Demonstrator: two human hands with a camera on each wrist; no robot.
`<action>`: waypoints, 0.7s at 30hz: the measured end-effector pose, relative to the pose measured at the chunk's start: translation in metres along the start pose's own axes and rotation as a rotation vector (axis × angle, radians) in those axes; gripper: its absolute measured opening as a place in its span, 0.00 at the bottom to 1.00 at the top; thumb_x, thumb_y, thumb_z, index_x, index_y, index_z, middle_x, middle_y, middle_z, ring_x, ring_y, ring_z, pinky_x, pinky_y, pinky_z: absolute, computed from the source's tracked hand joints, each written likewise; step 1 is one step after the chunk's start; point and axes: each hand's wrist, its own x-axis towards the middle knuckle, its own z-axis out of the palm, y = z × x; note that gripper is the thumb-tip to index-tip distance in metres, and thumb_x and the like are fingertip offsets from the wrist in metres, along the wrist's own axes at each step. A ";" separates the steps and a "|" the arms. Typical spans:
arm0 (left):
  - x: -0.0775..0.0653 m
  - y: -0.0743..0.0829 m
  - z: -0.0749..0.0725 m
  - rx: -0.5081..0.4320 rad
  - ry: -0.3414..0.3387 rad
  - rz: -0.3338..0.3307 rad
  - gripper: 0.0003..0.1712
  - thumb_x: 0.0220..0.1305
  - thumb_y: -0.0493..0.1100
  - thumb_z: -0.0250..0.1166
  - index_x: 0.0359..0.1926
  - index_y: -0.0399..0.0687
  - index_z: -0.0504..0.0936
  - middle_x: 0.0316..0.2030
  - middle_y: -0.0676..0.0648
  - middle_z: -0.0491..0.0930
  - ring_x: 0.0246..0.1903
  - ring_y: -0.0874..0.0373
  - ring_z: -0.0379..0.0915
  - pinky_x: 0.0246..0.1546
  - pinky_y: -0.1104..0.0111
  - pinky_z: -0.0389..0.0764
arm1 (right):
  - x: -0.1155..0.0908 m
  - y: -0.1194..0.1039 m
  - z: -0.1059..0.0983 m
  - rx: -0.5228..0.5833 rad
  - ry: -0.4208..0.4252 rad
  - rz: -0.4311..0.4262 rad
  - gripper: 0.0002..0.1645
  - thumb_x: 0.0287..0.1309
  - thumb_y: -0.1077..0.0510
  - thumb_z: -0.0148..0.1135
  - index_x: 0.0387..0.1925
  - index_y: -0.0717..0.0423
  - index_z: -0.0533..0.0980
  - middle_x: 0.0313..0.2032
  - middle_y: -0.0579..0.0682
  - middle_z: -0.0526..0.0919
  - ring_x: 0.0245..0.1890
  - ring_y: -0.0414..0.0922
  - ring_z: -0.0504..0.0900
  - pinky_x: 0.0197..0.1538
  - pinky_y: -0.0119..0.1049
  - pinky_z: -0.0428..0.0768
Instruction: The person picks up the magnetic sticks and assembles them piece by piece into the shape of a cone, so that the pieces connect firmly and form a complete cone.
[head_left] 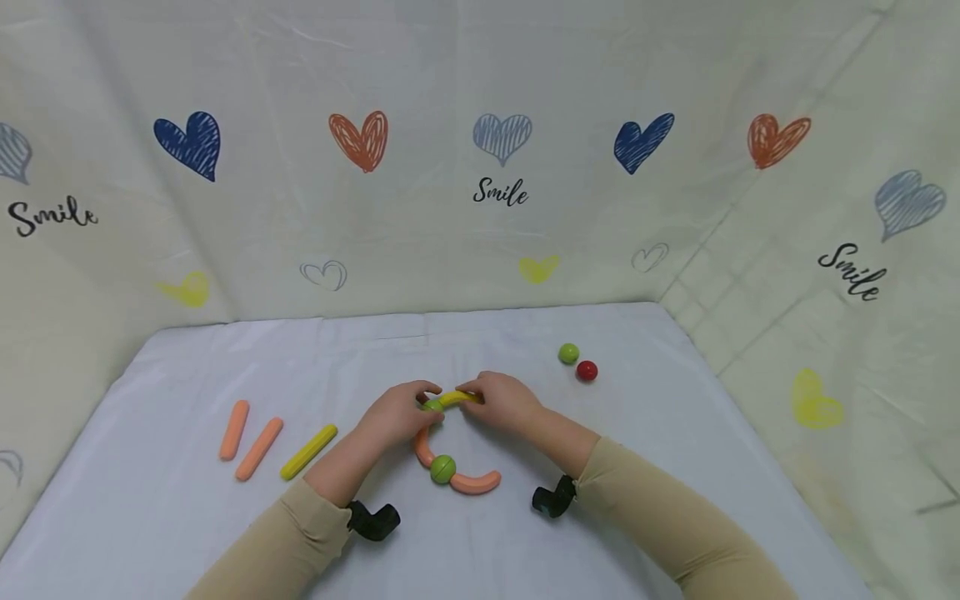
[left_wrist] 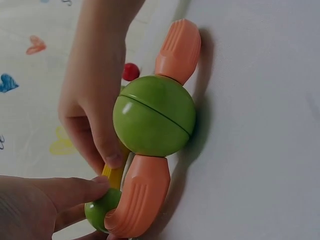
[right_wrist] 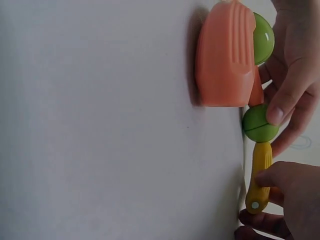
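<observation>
In the head view, curved orange sticks and green balls form an open chain on the white cloth. My left hand (head_left: pixel 396 412) pinches the chain's upper green ball (right_wrist: pixel 260 123) between thumb and fingers. My right hand (head_left: pixel 506 402) grips a curved yellow stick (head_left: pixel 453 398), whose other end meets that ball. A small silvery disc shows on the yellow stick's free end in the right wrist view. Below the left hand, a curved orange stick (head_left: pixel 423 448) runs to the lower green ball (head_left: pixel 443 469). From that ball a second curved orange stick (head_left: pixel 476 483) extends rightward.
Two straight orange sticks (head_left: pixel 234 430) and a straight yellow stick (head_left: pixel 309 452) lie on the left of the table (head_left: pixel 360 346). A loose green ball (head_left: pixel 568 353) and a red ball (head_left: pixel 587 371) lie at the back right. Patterned cloth (head_left: pixel 427 225) hangs behind.
</observation>
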 end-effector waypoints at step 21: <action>-0.011 -0.006 0.002 -0.057 0.040 -0.004 0.27 0.61 0.45 0.70 0.61 0.53 0.79 0.52 0.44 0.78 0.44 0.53 0.74 0.46 0.57 0.77 | 0.021 -0.007 -0.004 -0.048 -0.054 -0.093 0.19 0.66 0.51 0.63 0.57 0.41 0.82 0.34 0.41 0.77 0.32 0.39 0.73 0.38 0.34 0.73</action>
